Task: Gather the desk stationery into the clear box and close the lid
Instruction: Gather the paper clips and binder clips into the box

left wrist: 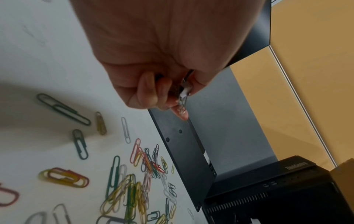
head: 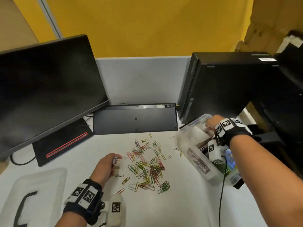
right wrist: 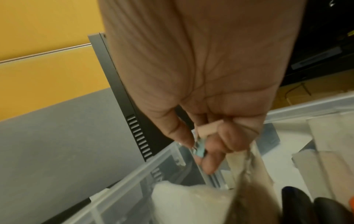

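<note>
Several coloured paper clips (head: pixel 147 167) lie scattered in the middle of the white desk (head: pixel 180 202); the same paper clips (left wrist: pixel 134 178) show in the left wrist view. Left of the pile, my left hand (head: pixel 117 159) pinches a small bunch of clips (left wrist: pixel 182 100) in curled fingers, just above the desk. The clear box (head: pixel 193 154) stands tilted at the right, holding packets and other stationery. My right hand (head: pixel 208 126) is inside its far corner, over the box's rim (right wrist: pixel 134 172). That hand (right wrist: pixel 199 150) pinches small pieces, one light blue, one pale pink; what they are is unclear.
The clear lid (head: pixel 41 182) with a black handle lies at the front left. A dark monitor (head: pixel 45 82) stands at the left, an upturned keyboard (head: pixel 134 118) behind the clips, and a black computer tower (head: pixel 229 86) right behind the box. A black cable (head: pixel 222 194) hangs from my right wrist.
</note>
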`<action>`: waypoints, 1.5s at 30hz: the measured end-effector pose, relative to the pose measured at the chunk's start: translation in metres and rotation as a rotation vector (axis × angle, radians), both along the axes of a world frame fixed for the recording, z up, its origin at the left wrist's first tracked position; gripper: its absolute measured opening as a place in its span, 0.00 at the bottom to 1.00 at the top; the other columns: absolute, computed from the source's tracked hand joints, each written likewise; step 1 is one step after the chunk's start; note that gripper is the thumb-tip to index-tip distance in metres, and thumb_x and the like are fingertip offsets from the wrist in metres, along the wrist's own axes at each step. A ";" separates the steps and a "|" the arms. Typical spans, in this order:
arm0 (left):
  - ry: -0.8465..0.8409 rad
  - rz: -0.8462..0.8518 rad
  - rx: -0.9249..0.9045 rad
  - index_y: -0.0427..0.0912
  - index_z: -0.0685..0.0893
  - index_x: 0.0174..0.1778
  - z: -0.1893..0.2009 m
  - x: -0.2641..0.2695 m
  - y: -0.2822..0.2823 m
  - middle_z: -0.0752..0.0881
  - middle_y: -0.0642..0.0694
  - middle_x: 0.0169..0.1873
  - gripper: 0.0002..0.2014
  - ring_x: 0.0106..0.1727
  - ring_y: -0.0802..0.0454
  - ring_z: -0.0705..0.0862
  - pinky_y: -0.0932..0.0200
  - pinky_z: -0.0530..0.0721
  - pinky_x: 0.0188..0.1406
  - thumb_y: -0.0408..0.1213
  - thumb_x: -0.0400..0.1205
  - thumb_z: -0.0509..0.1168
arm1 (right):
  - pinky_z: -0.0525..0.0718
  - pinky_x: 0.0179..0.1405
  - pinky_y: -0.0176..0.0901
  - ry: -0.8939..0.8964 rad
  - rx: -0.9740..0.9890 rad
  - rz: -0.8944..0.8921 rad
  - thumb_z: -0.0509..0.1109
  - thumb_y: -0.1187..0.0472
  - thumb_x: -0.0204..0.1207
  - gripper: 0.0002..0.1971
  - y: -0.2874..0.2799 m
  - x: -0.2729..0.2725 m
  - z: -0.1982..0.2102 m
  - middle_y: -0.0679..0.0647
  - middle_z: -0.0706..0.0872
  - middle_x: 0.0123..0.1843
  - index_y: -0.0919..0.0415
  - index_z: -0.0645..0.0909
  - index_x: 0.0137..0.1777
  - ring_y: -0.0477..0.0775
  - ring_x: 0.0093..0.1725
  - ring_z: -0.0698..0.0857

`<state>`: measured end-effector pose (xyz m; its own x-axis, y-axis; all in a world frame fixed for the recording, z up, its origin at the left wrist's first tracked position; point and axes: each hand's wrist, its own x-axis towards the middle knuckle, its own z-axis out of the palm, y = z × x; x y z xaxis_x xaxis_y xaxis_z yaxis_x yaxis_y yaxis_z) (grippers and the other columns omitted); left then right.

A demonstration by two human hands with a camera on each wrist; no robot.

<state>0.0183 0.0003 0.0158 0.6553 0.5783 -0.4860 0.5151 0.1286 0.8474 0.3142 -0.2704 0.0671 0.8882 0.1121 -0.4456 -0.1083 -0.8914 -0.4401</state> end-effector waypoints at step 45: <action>0.154 -1.329 1.031 0.41 0.74 0.68 0.035 0.271 -0.214 0.83 0.40 0.61 0.17 0.62 0.40 0.81 0.49 0.77 0.63 0.38 0.83 0.59 | 0.48 0.83 0.52 -0.518 -0.182 0.014 0.51 0.51 0.84 0.32 -0.117 -0.102 -0.075 0.57 0.53 0.85 0.62 0.50 0.84 0.56 0.84 0.50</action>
<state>0.2893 -0.2138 0.0504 0.9004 -0.2007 -0.3859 -0.1161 -0.9659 0.2315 0.2120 -0.3878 -0.0075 0.9955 0.0876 0.0363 0.0942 -0.9580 -0.2707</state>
